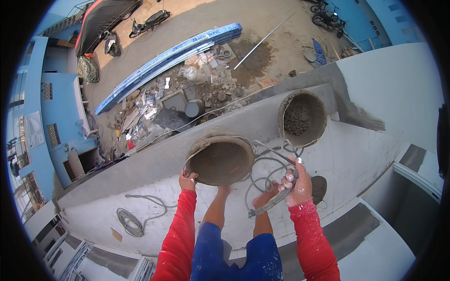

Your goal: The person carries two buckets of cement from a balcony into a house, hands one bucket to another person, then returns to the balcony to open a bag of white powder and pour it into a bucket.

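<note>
My left hand is closed at the near left edge of a wide grey bucket, where its wire handle comes down. The bucket is tilted so that its mortar-stained inside shows. My right hand is wrapped round a thick braided rope, and a dark, thin, hook-like piece runs from it toward the bucket. Loops of thinner rope lie between the two hands. Beyond my right hand stands a second bucket with lumpy grey mortar inside and a wire handle along its left side.
I stand barefoot on a white ledge behind a low grey parapet. A rope coil lies at left, and a round dark disc at right. Far below are rubble, long blue-wrapped lengths and parked motorbikes.
</note>
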Demonstrator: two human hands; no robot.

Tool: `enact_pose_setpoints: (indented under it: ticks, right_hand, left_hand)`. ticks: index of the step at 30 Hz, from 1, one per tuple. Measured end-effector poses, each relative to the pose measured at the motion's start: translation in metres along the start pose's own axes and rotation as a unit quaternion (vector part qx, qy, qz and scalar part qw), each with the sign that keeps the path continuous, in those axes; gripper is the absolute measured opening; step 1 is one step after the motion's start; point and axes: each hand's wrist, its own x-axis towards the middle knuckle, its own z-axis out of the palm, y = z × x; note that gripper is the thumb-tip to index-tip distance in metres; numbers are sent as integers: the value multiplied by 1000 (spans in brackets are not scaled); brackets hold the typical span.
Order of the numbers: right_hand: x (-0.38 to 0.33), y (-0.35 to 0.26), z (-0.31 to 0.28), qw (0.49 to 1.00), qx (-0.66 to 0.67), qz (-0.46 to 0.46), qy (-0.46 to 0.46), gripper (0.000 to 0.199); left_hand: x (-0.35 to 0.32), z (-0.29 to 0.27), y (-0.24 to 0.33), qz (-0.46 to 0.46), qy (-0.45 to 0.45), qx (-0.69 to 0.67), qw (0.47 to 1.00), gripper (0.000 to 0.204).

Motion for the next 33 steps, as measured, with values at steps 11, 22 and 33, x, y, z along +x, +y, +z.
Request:
enact_pose_setpoints:
  ticks: [11, 22, 33]
  right_hand:
    - [-61, -38, 49, 975, -206, 74, 22, 30]
    - [-83, -67, 60, 956, -263, 101, 79, 19]
    - [-82, -86, 60, 946, -287, 133, 74, 22]
  left_hand:
    - [39, 26, -37, -134, -78, -17, 988, 48]
    - [-20, 4, 23, -26, -206, 271, 940, 55]
    - [-304, 131, 95, 189, -601, 168, 759, 76]
